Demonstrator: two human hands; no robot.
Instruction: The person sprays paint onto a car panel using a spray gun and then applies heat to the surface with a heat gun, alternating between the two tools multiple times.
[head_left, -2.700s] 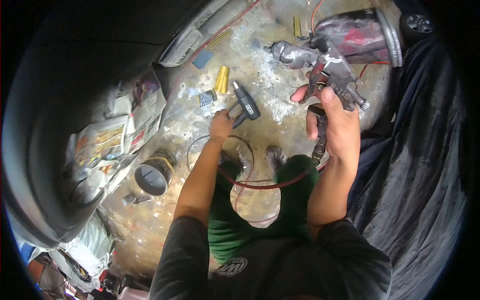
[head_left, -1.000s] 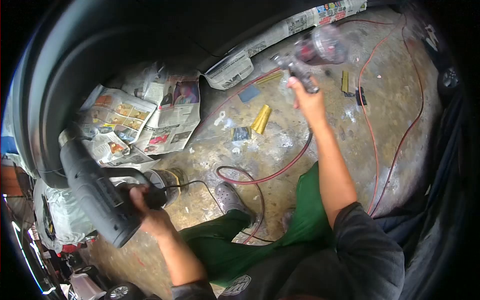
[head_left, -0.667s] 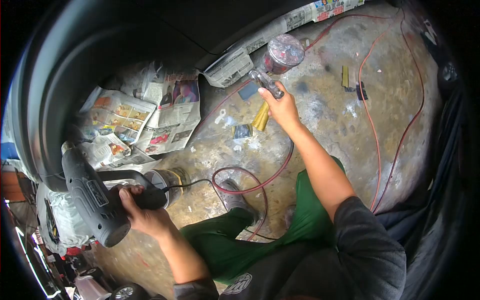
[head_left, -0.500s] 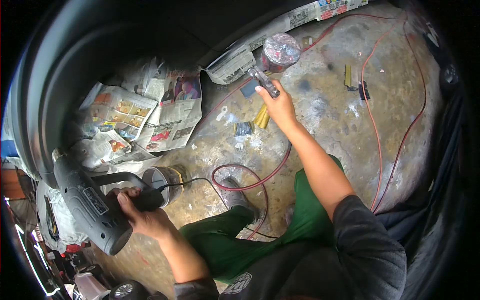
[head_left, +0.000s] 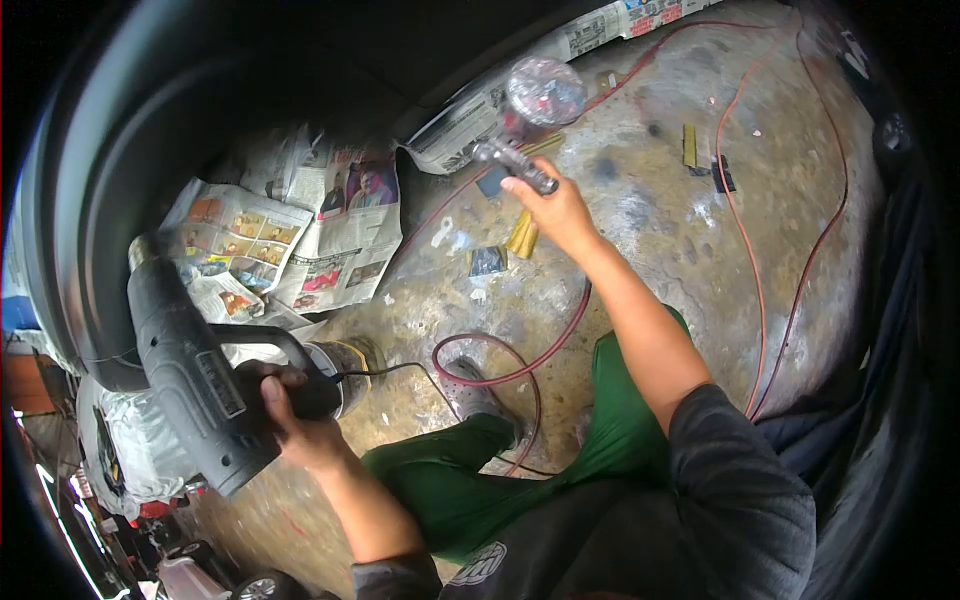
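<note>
The left hand (head_left: 300, 432) is clamped around the handle of a dark heat gun (head_left: 190, 365), held raised at the near left, its nozzle pointing away beside a curved black panel (head_left: 75, 190). The right hand (head_left: 562, 215) is closed on the grip of a spray gun (head_left: 515, 166), held above the floor (head_left: 660, 270) right of centre, its round, paint-spattered cup (head_left: 547, 92) on the far side. A red hose (head_left: 516, 375) loops near a grey shoe (head_left: 478, 400). Newspaper sheets (head_left: 345, 235) lie left; a yellow piece (head_left: 522, 238) lies near the spray gun.
</note>
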